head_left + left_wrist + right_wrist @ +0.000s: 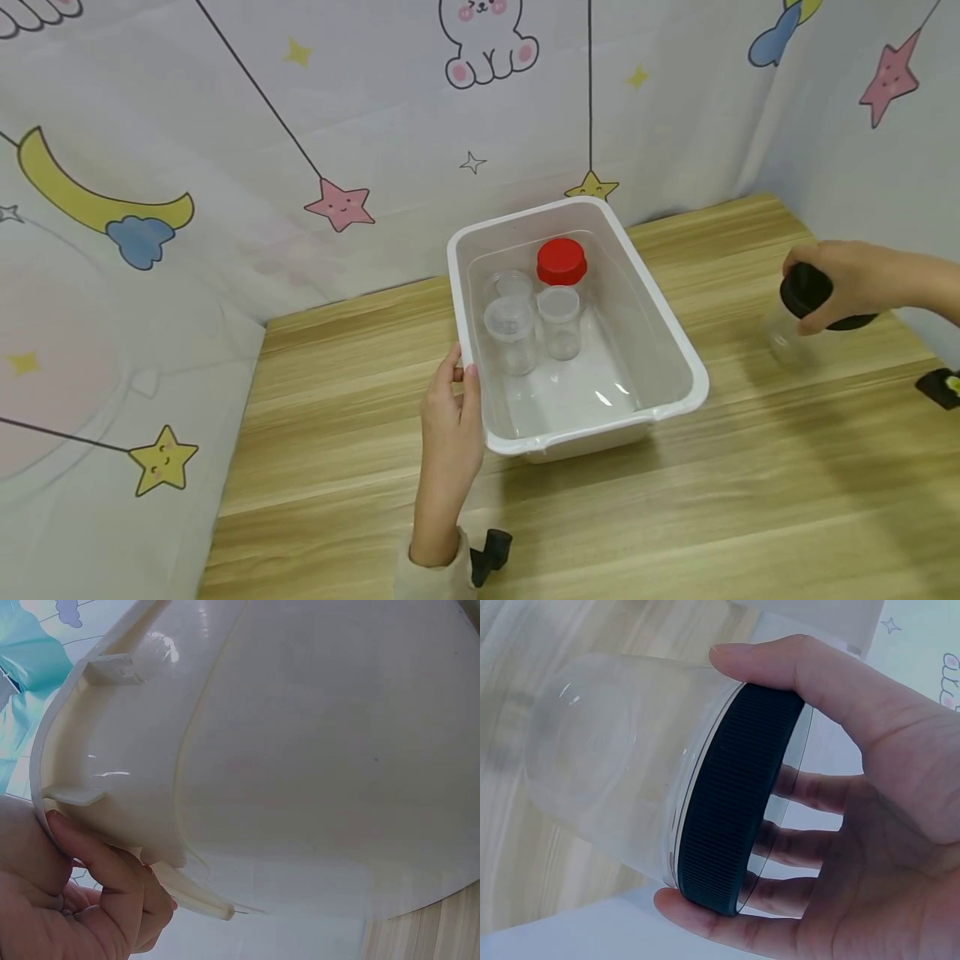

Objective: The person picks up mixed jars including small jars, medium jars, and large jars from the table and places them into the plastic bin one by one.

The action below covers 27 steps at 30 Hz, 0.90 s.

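My left hand [450, 425] grips the left rim of a white plastic basin [630, 325], which stands on the table. In the left wrist view, its fingers curl under the rim, beside the basin's outer wall [315, 735]. Inside the basin are clear lidded jars [560, 325] and a red-lidded jar [561, 260] at the back. Off to the right of the basin, my right hand [870, 279] holds a clear jar [607, 750] by its ribbed black lid [735, 795]. Thumb and fingers wrap the lid's edge. Whether the jar's base touches the table I cannot tell.
The wood-grain table [337, 400] meets a printed cloth backdrop [390, 100] at the back and left. Black wrist mounts [491, 554] show near both forearms. A pale wall [885, 175] borders the table's right side.
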{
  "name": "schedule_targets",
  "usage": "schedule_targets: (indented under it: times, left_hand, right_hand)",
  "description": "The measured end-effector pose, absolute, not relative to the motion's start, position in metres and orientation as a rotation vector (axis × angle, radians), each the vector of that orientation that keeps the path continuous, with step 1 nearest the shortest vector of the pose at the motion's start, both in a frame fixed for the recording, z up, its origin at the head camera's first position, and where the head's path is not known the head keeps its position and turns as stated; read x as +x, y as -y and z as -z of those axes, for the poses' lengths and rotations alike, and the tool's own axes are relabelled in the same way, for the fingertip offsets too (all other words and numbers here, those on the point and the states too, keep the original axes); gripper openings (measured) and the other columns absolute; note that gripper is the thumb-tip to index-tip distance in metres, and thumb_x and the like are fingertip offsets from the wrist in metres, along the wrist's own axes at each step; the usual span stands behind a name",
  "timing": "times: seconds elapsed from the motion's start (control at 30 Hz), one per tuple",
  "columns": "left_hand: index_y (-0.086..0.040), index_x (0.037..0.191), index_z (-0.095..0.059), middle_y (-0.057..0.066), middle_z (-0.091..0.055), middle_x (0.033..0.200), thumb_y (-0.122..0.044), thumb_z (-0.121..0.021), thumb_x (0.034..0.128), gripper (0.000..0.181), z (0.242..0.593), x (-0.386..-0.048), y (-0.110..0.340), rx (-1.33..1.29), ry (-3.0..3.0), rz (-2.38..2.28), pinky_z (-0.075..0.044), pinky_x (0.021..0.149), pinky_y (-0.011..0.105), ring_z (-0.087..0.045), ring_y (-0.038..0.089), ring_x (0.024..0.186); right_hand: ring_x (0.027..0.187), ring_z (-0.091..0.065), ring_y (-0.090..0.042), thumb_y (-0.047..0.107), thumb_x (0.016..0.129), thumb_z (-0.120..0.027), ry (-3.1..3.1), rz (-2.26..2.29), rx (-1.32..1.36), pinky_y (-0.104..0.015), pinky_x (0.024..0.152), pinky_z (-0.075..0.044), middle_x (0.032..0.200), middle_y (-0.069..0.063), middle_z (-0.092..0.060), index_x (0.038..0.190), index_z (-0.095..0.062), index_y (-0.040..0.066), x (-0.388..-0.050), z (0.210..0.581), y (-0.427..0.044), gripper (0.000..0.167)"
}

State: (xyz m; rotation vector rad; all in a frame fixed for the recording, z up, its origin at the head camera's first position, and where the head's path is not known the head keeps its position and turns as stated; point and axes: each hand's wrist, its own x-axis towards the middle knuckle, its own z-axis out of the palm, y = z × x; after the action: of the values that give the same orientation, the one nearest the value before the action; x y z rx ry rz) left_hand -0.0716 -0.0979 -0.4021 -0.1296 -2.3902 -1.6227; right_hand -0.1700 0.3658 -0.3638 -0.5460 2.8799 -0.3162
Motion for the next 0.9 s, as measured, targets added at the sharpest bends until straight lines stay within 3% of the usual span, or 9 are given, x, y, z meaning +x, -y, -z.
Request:
schedule_targets:
  times: [0.43, 0.9]
  left_hand:
    - [0.007, 0.146, -0.041, 0.017, -0.057, 0.107, -0.020, -0.045, 0.1083, 0.046, 0.401, -0.071, 0.097, -0.125, 2.394, 1.609, -0.060, 0.069, 0.033, -0.072, 0.026, 0.085]
    - [0.008, 0.146, -0.041, 0.018, -0.057, 0.108, -0.020, -0.044, 0.1084, 0.047, 0.400, -0.071, 0.097, -0.116, 2.411, 1.593, -0.060, 0.072, 0.034, -0.071, 0.033, 0.088]
  right_hand:
    - [0.079, -0.053, -0.023, 0.016, 0.068, -0.092, -2.859, 0.278, -0.520, -0.034, 0.062, -0.048, 0.095, -0.011, -0.058, 0.115, -0.053, -0.008, -0.173, 0.352, -0.365, 0.066]
    - [0.084, -0.055, -0.028, 0.019, 0.070, -0.091, -2.861, 0.247, -0.525, -0.040, 0.065, -0.050, 0.101, -0.018, -0.055, 0.116, -0.054, -0.004, -0.172, 0.339, -0.364, 0.064]
